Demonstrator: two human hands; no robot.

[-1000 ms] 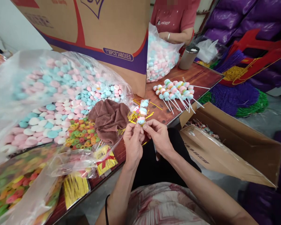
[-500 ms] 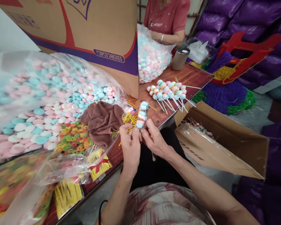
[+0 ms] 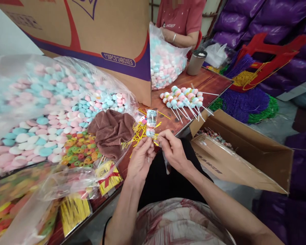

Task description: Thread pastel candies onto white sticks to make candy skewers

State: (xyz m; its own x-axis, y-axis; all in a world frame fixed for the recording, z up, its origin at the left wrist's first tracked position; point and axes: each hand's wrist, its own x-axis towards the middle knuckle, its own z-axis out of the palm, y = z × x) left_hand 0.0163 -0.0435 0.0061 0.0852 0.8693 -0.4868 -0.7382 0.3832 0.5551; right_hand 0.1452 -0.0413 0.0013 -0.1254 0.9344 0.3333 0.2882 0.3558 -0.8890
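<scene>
My left hand is closed around the lower end of a marshmallow stick, held upright in a clear printed wrapper. Its marshmallows are pale blue, pink and white, and a bit of the stick shows below my fingers. Just to the right, my right hand pinches at a thin yellow twist tie beside the wrapper's base; the fingertips hide most of it. Behind my left hand, loose yellow twist ties lie scattered on the table. A crumpled brown cloth is to their left.
Unwrapped marshmallow sticks lie in a pile on the table. Loose marshmallows and gummy rings spread leftward. A big carton stands behind; an open box sits at right. A co-worker is across the table.
The wrapped marshmallow stick has shifted slightly left and turned, so the print on its wrapper shows. My right hand has drawn a little away from my left at the wrapper's base.
</scene>
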